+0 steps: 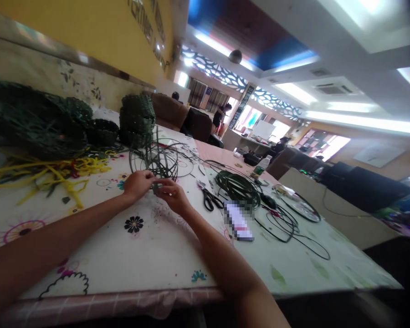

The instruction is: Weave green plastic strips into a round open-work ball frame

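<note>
Above the flowered tablecloth [105, 246], my left hand [138, 186] and my right hand [175, 196] meet at the near edge of a partly woven piece of dark green plastic strips [160, 164]. Fingers of both hands pinch the strips there. Long loose ends stand up and curl outward beyond my hands. To the right of my right hand lie black-handled scissors [210, 200], their blades pointing away from me. A coil of dark green strips [237, 189] rests past the scissors. Exactly how the strips cross under my fingertips is too small to see.
Dark green woven baskets [136, 119] and a heap of yellow strips [68, 177] occupy the left side. A blurred-out flat object [238, 223] lies near the scissors. Farther right are a plastic bottle [262, 166] and loose strip loops [287, 228]. People are in the background.
</note>
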Motion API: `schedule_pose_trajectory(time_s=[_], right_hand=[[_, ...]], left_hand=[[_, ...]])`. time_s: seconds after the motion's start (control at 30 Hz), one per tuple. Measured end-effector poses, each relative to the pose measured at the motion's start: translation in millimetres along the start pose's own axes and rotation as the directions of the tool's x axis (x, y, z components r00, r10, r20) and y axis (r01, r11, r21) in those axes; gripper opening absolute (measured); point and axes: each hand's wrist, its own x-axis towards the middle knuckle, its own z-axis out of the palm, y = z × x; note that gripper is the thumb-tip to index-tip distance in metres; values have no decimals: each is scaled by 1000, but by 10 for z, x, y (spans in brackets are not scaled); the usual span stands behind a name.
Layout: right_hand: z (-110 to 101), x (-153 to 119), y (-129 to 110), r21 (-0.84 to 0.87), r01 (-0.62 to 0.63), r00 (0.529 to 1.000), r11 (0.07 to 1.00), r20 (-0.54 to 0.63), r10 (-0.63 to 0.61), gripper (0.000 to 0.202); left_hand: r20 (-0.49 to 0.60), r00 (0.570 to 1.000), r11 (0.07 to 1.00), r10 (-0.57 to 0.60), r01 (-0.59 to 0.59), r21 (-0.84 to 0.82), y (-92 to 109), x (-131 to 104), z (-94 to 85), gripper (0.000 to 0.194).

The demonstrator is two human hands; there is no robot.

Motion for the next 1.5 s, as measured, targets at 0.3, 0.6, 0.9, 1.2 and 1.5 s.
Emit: schedule_pose_trajectory(time_s=[0.3, 0.6, 0.9, 1.2, 1.5], right_hand=[[-43, -18, 51, -7, -204, 950, 979, -244, 196, 28], [-74, 31, 94, 396, -226, 922, 890, -207, 326, 28], [-82, 30, 69, 348, -273, 927, 897, -154, 342, 21], [-207, -11, 7, 301, -182, 983, 936, 25, 183, 34], [-172, -69, 95, -164, -105, 992, 981, -84, 92, 36]], left_hand=[[125, 943, 948, 309, -315, 35, -44, -6, 18, 23], [223, 915, 942, 335, -332, -52, -69, 5, -29, 24], [218, 903, 927, 371, -375, -20, -95, -16, -39, 21], [129, 929, 938, 347, -345, -37, -119, -31, -95, 21], [215, 867, 888, 450, -459, -7, -184, -15, -60, 20]])
